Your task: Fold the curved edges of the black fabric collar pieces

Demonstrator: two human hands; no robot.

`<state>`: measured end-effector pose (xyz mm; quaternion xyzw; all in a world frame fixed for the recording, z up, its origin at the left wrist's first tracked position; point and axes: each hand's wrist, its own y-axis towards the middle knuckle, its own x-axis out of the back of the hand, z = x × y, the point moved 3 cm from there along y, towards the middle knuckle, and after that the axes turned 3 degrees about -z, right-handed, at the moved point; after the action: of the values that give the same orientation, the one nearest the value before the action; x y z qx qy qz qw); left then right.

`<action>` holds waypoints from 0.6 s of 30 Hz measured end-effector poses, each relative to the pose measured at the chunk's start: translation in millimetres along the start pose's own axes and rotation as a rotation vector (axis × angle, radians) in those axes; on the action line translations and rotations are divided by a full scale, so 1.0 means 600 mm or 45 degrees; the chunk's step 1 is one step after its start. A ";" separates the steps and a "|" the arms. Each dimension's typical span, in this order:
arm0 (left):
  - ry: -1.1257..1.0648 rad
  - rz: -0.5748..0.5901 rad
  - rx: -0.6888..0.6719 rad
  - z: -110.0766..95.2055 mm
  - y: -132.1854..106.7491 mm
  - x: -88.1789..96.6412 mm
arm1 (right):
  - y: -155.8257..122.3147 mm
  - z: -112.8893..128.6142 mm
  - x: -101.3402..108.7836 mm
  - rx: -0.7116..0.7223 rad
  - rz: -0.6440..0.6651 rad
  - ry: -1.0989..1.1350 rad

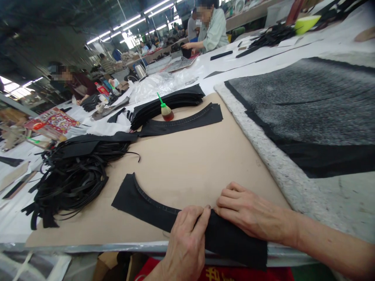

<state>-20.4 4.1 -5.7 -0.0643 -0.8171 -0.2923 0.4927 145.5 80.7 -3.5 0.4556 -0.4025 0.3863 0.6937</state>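
Note:
A black curved leather-like piece (149, 208) lies along the front edge of the table, its right end reaching past that edge. Its concave rim is folded over, with small notches along the left part. My left hand (189, 236) is closed on that rim near the middle, thumb and fingers pressed together. Close by on the right, my right hand (249, 212) has its fingers curled down on the same rim. The fingers hide the stretch of edge between them. Farther back, a similar curved piece (190, 121) lies flat, with a small green-tipped squeeze bottle (167, 113) beside its curve.
Tan board (187, 164) covers the work area. On the left sits a heap of black strips (73, 179); behind is a stack of black curved pieces (170, 102). A large black textured sheet (310, 105) lies at right. Another person (215, 31) works across the table.

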 end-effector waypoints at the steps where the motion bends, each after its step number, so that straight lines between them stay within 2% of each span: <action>1: 0.001 0.006 0.002 -0.002 0.001 -0.004 | 0.000 0.000 -0.001 0.001 -0.013 -0.009; 5: 0.147 0.004 -0.094 -0.011 -0.001 -0.013 | -0.001 -0.001 -0.002 0.003 -0.058 -0.038; 7: 0.221 -0.019 -0.175 -0.015 -0.002 -0.010 | -0.001 0.000 -0.001 0.005 -0.058 -0.038; 9: 0.213 -0.023 -0.180 -0.016 -0.001 -0.003 | -0.001 0.001 0.000 -0.005 -0.041 -0.030; 13: 0.071 -0.108 0.032 -0.015 0.007 0.008 | -0.001 -0.002 0.006 -0.150 -0.021 -0.007; 15: 0.042 -0.162 0.128 -0.017 0.012 0.005 | -0.002 -0.004 0.010 -0.240 -0.007 0.023; 18: -0.049 -0.078 0.234 -0.019 0.021 -0.014 | -0.006 -0.006 0.014 -0.324 0.043 0.062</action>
<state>-2.6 10.1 -3.6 0.0007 -0.8513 -0.2299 0.4717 152.5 84.7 2.4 0.3475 -0.4389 0.3549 0.7488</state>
